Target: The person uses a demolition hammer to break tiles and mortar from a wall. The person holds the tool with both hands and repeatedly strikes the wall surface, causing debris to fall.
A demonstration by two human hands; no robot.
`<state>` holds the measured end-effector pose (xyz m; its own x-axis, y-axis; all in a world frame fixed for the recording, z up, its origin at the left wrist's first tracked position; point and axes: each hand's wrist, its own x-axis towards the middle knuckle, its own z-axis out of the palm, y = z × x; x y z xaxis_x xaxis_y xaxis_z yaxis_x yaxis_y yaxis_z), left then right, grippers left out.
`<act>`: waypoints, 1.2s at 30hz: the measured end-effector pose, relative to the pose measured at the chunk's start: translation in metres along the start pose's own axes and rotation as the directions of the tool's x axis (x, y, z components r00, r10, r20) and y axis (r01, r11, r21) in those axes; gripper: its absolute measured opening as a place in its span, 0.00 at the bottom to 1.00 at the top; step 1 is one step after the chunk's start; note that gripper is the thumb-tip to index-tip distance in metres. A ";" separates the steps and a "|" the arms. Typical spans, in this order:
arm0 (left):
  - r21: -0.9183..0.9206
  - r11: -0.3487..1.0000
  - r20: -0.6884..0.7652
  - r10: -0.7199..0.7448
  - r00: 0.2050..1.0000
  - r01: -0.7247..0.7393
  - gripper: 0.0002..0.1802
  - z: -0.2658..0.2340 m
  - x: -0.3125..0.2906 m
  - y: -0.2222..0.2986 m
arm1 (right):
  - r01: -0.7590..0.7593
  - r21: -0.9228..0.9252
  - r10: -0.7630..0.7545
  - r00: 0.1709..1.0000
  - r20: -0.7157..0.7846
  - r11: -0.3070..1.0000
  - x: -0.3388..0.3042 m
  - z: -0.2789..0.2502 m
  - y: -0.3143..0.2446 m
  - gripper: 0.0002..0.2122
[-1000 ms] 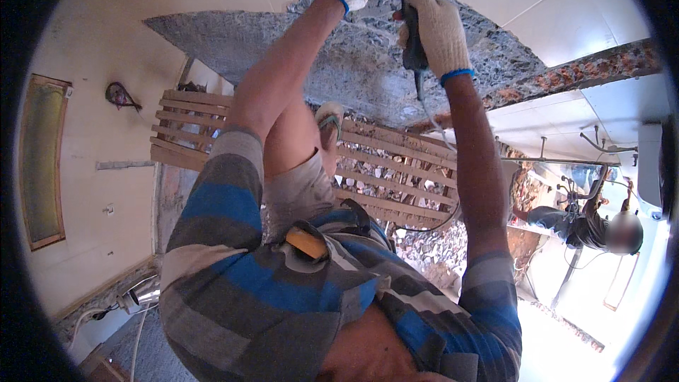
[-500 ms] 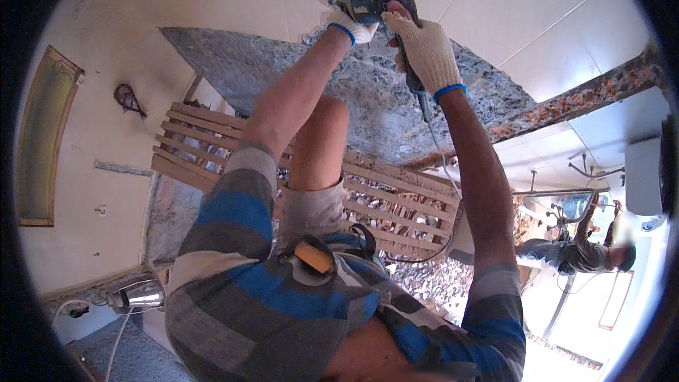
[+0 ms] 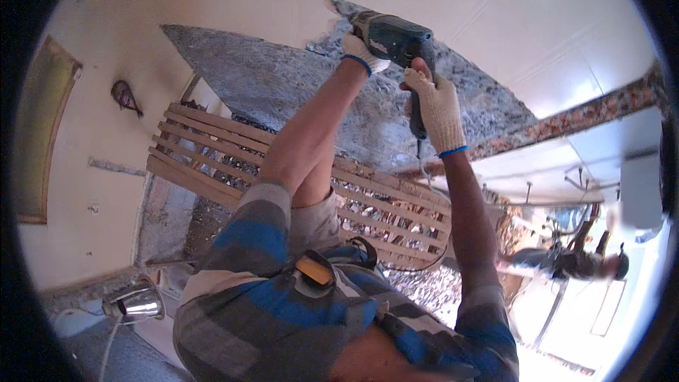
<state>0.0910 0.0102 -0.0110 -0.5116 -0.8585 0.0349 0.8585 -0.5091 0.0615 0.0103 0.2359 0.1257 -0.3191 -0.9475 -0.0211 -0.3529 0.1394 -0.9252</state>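
Observation:
A dark green power drill (image 3: 396,37), dusty on its body, is raised before the wall. My left hand (image 3: 363,55), in a whitish knit glove with a blue cuff, wraps round the front of its body. My right hand (image 3: 438,107), gloved alike, grips the rear handle, where a cord hangs off. The drill's front end is at the broken edge of the cream wall panels (image 3: 495,14). Rough grey wall (image 3: 283,74) lies bare below that edge. Whether the bit touches the wall, I cannot tell.
Wooden slats (image 3: 205,148) span below me, with rubble (image 3: 424,290) beyond them. A shiny metal lamp (image 3: 136,304) with a cable is at lower left. Another person (image 3: 580,263) works at the far right, near pipes. A dark coil (image 3: 125,95) hangs on the left wall.
The drill and both hands have shifted down and to the right in view, and the drill's front end now tilts more upward to the left. Both hands keep their grip.

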 end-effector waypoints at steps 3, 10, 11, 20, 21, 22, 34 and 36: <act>-0.190 0.974 -0.163 -0.151 0.975 0.119 0.32 -0.023 -0.041 -0.030 | -0.066 0.042 0.065 0.997 0.042 0.997 -0.039 -0.016 0.015 0.21; -0.367 0.903 -0.551 -0.404 0.731 0.222 0.26 -0.105 -0.180 -0.159 | -0.327 -0.166 0.344 0.935 0.084 0.930 -0.134 -0.049 0.073 0.15; -0.426 0.883 -0.606 -0.442 0.662 0.199 0.25 -0.113 -0.193 -0.174 | -0.401 -0.153 0.412 0.910 0.046 0.903 -0.144 -0.052 0.084 0.15; -0.491 0.831 -0.740 -0.557 0.378 0.263 0.22 -0.167 -0.252 -0.263 | -0.569 -0.005 0.562 0.813 -0.152 0.822 -0.226 -0.066 0.175 0.15; -0.473 0.833 -0.748 -0.552 0.370 0.286 0.22 -0.170 -0.253 -0.265 | -0.571 0.019 0.566 0.808 -0.164 0.821 -0.226 -0.064 0.184 0.15; -0.455 0.835 -0.755 -0.546 0.363 0.311 0.22 -0.171 -0.253 -0.266 | -0.594 0.040 0.590 0.787 -0.180 0.804 -0.226 -0.062 0.191 0.15; 0.906 0.334 -0.255 -0.056 0.965 0.258 0.24 -0.021 -0.269 -0.095 | -0.521 -0.090 0.512 0.852 -0.109 0.848 -0.211 -0.078 0.199 0.13; 0.992 0.105 0.059 0.084 0.995 -0.068 0.22 0.007 -0.272 -0.021 | -0.520 -0.054 0.512 0.851 -0.116 0.852 -0.205 -0.080 0.200 0.14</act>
<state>0.2117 0.2551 -0.0148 -0.4389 -0.8931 0.0986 0.0895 0.0658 0.9938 -0.0653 0.4811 -0.0244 -0.5542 -0.7016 -0.4479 -0.1825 0.6274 -0.7570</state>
